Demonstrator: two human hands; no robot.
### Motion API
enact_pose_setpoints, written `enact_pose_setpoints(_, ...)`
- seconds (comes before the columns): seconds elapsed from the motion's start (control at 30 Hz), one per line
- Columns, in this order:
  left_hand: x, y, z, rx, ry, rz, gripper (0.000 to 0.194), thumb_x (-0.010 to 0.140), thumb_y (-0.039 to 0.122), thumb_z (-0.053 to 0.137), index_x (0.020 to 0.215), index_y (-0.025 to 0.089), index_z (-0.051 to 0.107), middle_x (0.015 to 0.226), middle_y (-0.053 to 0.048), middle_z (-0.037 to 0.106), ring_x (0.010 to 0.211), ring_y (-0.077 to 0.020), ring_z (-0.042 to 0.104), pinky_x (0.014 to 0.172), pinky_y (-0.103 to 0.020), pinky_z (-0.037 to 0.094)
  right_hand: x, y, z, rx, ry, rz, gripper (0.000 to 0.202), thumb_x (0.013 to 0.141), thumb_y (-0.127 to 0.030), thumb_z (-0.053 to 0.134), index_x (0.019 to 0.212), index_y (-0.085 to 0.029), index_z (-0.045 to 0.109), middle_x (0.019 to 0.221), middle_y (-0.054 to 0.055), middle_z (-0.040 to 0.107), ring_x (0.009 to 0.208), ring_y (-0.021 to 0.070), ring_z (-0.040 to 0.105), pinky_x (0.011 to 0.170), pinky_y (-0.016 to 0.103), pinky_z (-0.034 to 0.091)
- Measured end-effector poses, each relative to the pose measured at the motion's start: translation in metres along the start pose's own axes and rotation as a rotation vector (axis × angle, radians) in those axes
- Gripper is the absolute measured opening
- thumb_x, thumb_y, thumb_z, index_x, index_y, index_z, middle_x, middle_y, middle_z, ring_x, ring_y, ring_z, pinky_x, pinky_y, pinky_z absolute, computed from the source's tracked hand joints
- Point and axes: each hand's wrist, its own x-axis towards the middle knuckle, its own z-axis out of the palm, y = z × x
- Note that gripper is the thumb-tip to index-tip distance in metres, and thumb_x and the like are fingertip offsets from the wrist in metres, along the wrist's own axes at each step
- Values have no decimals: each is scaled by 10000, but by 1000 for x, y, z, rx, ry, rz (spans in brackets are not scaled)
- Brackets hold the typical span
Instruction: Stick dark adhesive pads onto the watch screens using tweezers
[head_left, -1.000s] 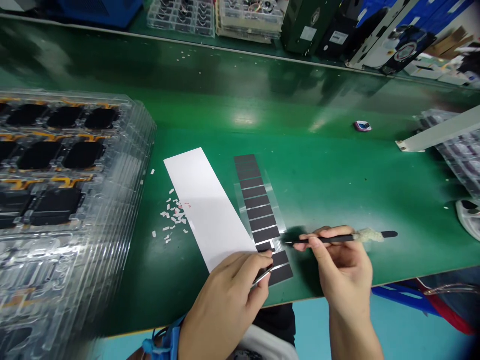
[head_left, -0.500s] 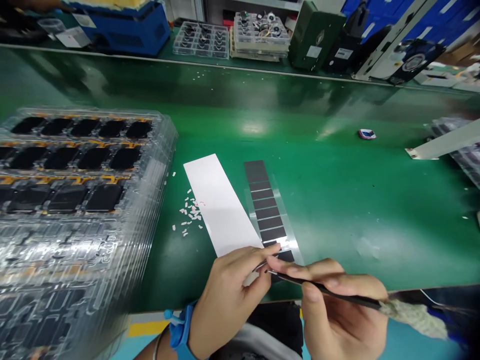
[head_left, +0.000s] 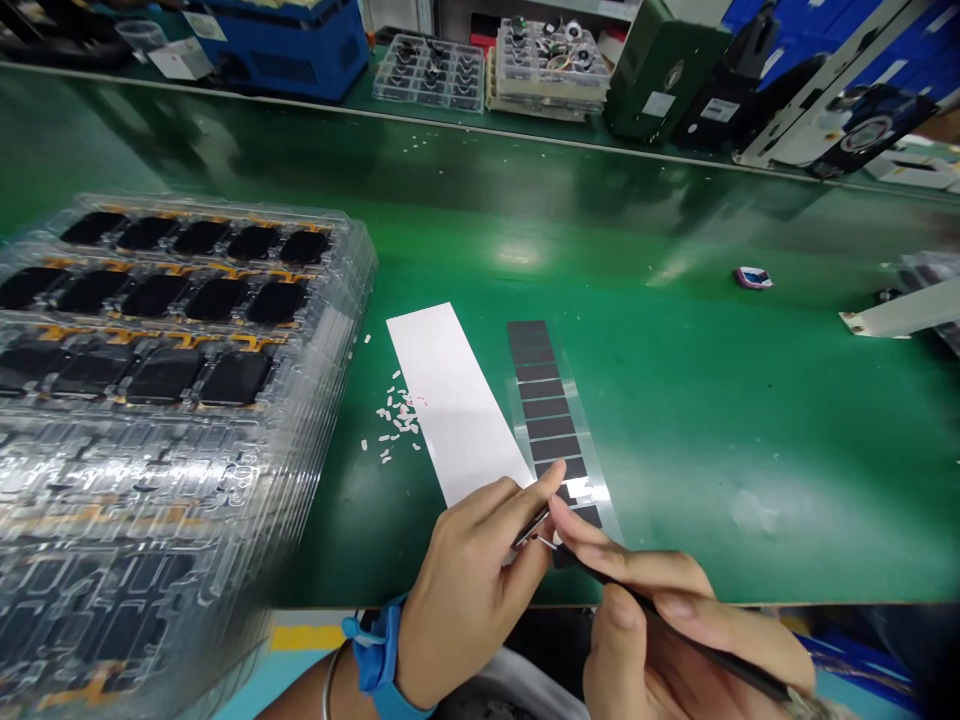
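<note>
My left hand, with a blue wristband, is pinched round a small dark flat piece near the table's front edge. My right hand grips a thin black tool, its pale tip close to that piece and the left fingertips. Just beyond the hands lies a clear strip with a row of black rectangles. A long white sheet lies slanted to its left, its near end partly under my left hand. Small white bits are scattered beside the sheet.
Stacked clear trays with black screen-like parts fill the left side. Along the back shelf stand a blue machine, part boxes and a green box. A small pink-rimmed object and a white metal arm are at right.
The whole view has shifted, so the bench items appear farther right. Both hands remain close together, with the tool tip still by the small piece.
</note>
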Motion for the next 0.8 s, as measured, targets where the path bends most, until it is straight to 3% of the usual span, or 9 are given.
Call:
enact_pose_setpoints(0.17, 1, 1, -1, 1, -34, -26, 556, 933, 92, 431, 1476, 212, 424, 823, -18, 567, 746, -166, 567, 630, -260, 447, 3, 4, -2, 8, -8, 23, 303, 875, -8, 556, 1051, -253, 529, 882, 26, 703, 839, 227, 745, 721, 443, 680)
enact_pose_setpoints(0.37, 0, 4, -3, -44, -58, -37, 514, 991, 179, 402, 1504, 213, 377, 852, -28, 569, 800, -179, 571, 762, -290, 491, 7, 3, 5, -35, 18, 47, 259, 886, -23, 559, 1006, -250, 519, 828, 24, 700, 811, 207, 747, 699, 405, 682)
enact_pose_setpoints(0.8, -1, 2, -3, -87, -78, -39, 500, 1026, 231, 343, 1526, 215, 332, 945, -51, 585, 879, -189, 566, 827, -304, 477, 0, 13, -4, -33, 0, 44, 261, 882, -32, 563, 1021, -246, 508, 850, 18, 684, 846, 204, 735, 770, 449, 668)
